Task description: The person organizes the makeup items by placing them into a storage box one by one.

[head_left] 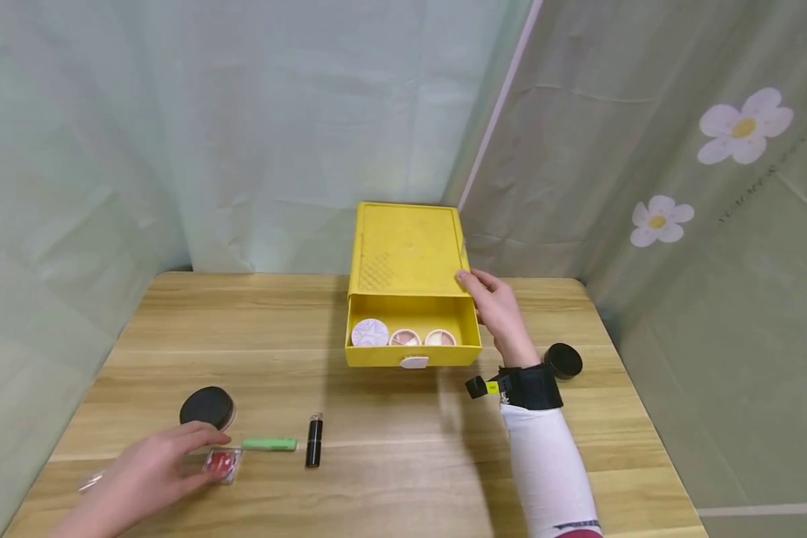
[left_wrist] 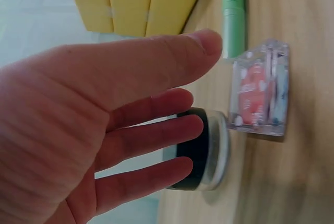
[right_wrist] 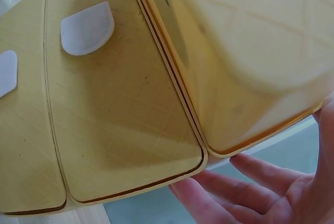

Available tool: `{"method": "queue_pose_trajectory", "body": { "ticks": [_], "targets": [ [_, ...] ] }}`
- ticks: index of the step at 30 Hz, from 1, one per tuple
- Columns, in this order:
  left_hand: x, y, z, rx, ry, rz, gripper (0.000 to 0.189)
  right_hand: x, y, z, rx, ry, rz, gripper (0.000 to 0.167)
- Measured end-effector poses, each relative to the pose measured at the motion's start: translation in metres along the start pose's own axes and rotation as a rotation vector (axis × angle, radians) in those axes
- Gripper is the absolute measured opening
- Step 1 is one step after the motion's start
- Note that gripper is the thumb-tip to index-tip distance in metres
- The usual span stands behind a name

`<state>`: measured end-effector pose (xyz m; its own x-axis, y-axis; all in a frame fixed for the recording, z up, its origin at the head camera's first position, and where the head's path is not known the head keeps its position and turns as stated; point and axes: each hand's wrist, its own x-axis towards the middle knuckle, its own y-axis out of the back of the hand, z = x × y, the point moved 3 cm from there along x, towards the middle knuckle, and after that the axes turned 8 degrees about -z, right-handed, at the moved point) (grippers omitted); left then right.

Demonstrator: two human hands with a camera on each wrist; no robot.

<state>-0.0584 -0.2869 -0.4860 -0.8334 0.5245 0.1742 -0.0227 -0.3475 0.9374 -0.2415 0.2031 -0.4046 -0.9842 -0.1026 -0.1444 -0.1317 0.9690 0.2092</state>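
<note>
My left hand (head_left: pixel 156 469) is over the left front of the table, thumb and fingers spread, holding nothing. Just off its fingertips lies a small clear case with red inside (left_wrist: pixel 254 94). Behind the fingers sits a round jar with a black lid (head_left: pixel 206 407). A yellow drawer box (head_left: pixel 410 246) stands at the back, its top drawer (head_left: pixel 376 357) pulled out. Inside are a lilac round compact (head_left: pixel 370 332) and two round palettes (head_left: pixel 440 338) with pale and pinkish pans. My right hand (head_left: pixel 502 310) rests on the box's right side, thumb on the top edge, fingers extended along the side.
A green stick (head_left: pixel 269 444) and a black lipstick-like tube (head_left: pixel 314 441) lie at the front middle. At the far left, a small transparent item (head_left: pixel 91 480) is partly behind my left wrist. Another black round container (head_left: pixel 563 361) stands beside my right wrist. Curtains (head_left: pixel 296 134) hang behind the table.
</note>
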Motion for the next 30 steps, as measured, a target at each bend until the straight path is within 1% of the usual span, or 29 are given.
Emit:
{"method": "queue_pose_trajectory", "body": {
  "ticks": [3, 5, 7, 10, 13, 19, 28, 30],
  "targets": [
    [-0.003, -0.005, -0.001, 0.007, 0.001, -0.004, 0.048, 0.000, 0.000, 0.000, 0.003, -0.002, 0.000, 0.081],
    [-0.005, -0.009, -0.002, -0.006, 0.014, -0.032, 0.047, 0.000, 0.000, 0.000, -0.004, -0.011, 0.001, 0.082],
    [-0.008, -0.013, -0.003, -0.031, 0.013, -0.056, 0.044, 0.001, -0.001, 0.000, 0.001, -0.013, -0.001, 0.083],
    [-0.009, -0.018, -0.004, -0.081, -0.013, -0.083, 0.040, 0.002, 0.000, 0.001, 0.004, -0.009, -0.002, 0.083],
    [-0.010, -0.021, -0.005, -0.102, -0.035, -0.097, 0.038, 0.002, 0.000, 0.001, 0.004, -0.005, -0.001, 0.084],
    [-0.012, -0.025, -0.008, -0.061, -0.012, -0.119, 0.038, 0.001, 0.001, 0.002, 0.004, -0.005, 0.001, 0.084],
    [-0.014, -0.027, -0.010, -0.056, -0.013, -0.118, 0.046, 0.000, 0.000, 0.001, 0.003, -0.002, 0.000, 0.084],
    [-0.014, -0.028, -0.011, -0.072, -0.026, -0.118, 0.049, -0.001, -0.001, 0.000, 0.002, 0.003, -0.001, 0.083]
  ]
}}
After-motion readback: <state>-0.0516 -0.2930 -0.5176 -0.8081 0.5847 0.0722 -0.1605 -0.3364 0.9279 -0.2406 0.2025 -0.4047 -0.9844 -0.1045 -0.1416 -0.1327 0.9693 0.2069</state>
